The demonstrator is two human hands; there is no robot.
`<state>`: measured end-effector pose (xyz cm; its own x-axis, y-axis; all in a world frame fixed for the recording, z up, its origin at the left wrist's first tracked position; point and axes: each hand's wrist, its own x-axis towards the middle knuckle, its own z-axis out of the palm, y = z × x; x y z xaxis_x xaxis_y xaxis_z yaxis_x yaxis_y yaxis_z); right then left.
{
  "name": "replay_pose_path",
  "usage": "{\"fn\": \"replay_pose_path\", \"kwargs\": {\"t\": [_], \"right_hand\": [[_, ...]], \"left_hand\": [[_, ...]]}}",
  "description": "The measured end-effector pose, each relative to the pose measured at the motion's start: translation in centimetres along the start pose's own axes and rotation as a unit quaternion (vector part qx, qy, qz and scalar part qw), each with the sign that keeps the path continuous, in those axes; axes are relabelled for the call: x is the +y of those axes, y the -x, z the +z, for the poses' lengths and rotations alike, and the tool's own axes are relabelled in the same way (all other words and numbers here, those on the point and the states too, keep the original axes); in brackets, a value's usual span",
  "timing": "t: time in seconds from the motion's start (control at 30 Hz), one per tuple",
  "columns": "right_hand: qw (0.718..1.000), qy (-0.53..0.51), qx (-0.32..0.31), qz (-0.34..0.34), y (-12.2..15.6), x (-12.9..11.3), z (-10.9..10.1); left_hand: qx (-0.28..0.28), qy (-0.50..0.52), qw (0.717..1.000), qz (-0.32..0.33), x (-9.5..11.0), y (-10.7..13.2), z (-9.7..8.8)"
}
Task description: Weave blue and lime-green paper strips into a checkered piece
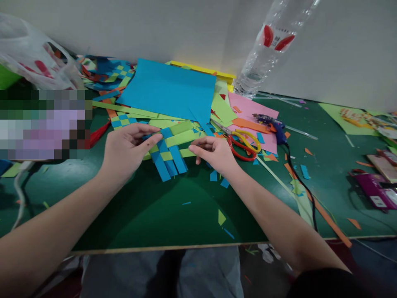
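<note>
My left hand [125, 149] pinches the upper left edge of a small woven piece of blue and light green paper strips [165, 147], held just above the green table. Loose strip ends fan out from the weave, blue ones towards me and green ones to the right. My right hand [218, 154] has its thumb and fingers bent together at the end of one green paper strip [187, 152] that runs out of the weave. Scissors [245, 145] with red and yellow handles lie just beyond my right hand.
A blue paper sheet [170, 89] lies behind the weave. Further right are a pink sheet [263, 108], a glue gun [279, 133] with a black cord, and a tilted plastic bottle [266, 45]. Paper scraps litter the green table [136, 223]. A plastic bag [40, 49] stands left.
</note>
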<state>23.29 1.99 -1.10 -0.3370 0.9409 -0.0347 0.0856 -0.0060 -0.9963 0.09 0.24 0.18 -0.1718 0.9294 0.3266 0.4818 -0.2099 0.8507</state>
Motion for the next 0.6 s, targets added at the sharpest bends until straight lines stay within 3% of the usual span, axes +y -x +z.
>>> {"fn": "replay_pose_path", "kwargs": {"t": [0.17, 0.6], "right_hand": [[0.999, -0.007, -0.037, 0.003, 0.2, -0.24, -0.02], [0.999, -0.017, -0.027, -0.043, 0.23, 0.09, 0.1]], "left_hand": [[0.003, 0.012, 1.0, 0.003, 0.27, 0.04, 0.15], [-0.026, 0.004, 1.0, -0.003, -0.21, -0.03, 0.17]]}}
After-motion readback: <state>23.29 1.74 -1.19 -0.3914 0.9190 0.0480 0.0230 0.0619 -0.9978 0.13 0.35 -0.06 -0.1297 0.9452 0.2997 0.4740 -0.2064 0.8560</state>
